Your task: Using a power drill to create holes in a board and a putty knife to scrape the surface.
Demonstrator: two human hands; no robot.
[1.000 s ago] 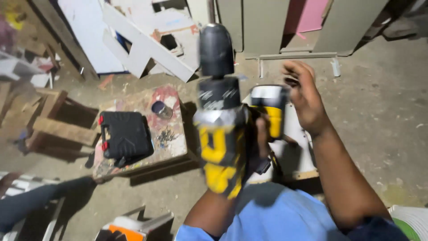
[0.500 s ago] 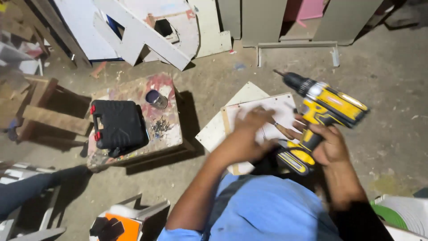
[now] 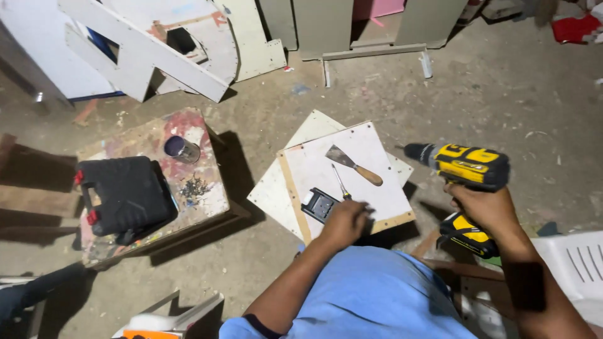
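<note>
Our right hand is wrapped tight around the grip of a yellow-and-black cordless drill, held off the right edge of the white board, bit pointing left. Our left hand rests on the board, fingers curled down at a screwdriver; can't tell if it's pinched. Just beside it: black battery pack, putty knife. Well left, a black case and a small can on a paint-stained stool.

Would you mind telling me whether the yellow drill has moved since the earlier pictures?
Yes. The yellow drill, gripped by the right hand, has swung rightward off the white board and now points left beside it.
</note>
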